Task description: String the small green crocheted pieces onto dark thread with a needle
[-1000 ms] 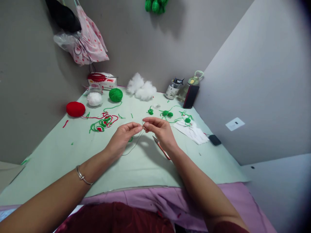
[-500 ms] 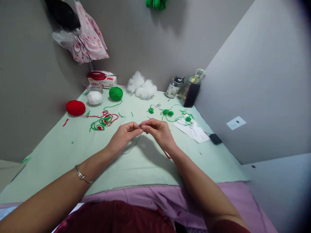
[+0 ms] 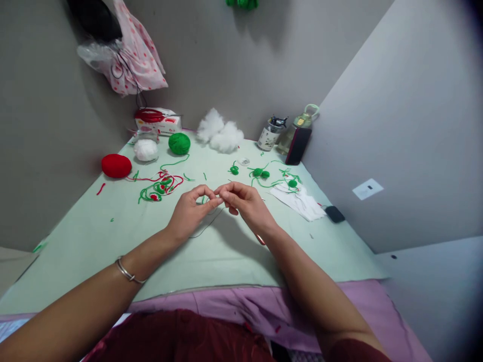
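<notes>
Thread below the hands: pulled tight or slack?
Slack, in the stretch that shows: the dark thread curves down from beneath the right hand toward the left hand. Between the fingertips it is hidden.

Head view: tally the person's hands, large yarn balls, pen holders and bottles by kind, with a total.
Hands: 2 (left hand, right hand)
Large yarn balls: 3 (red ball, white ball, green ball)
Pen holder: 1
Bottle: 1
Total: 7

The pinching hands (image 3: 188,213) (image 3: 247,203) partly hide the dark thread (image 3: 210,224), and the top edge crops the green bundle (image 3: 243,4).
</notes>
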The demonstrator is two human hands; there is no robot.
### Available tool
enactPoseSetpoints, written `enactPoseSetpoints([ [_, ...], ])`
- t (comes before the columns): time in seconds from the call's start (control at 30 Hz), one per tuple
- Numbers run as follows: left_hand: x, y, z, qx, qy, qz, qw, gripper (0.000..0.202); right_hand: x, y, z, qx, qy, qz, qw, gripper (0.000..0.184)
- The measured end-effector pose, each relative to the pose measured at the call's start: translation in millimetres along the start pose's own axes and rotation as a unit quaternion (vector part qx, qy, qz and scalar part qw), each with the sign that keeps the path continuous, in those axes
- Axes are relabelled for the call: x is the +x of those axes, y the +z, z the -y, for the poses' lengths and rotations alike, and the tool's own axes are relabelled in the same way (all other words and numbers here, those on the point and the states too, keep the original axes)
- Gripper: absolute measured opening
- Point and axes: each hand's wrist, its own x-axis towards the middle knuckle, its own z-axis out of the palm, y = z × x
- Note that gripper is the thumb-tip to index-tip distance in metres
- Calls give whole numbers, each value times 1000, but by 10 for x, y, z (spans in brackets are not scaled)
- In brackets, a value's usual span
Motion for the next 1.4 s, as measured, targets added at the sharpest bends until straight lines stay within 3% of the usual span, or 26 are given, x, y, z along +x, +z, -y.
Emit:
enactPoseSetpoints([
  [0.2,-17,0,32,66,96,-79,990,21,6,18,-13,42,18,-5,999,25],
  [0.33,-7,-29,68,114,182,-70,974,26,14,39,-44,4,0,-27,1000,23],
  [0.47,28,-59,92,176,256,-71,948,12,18,50,-59,-15,-4,-23,1000,22],
  [0.73,62,-101,91,235,276,-102,927,11,8,60,-33,2,-1,-25,1000,26],
  [1.23,41,-95,109,220,280,-102,929,8,-13,56,4,5,15,-24,1000,24],
  [1.4,62,-113,139,264,334,-104,899,12,-4,56,-11,8,19,-19,1000,26],
])
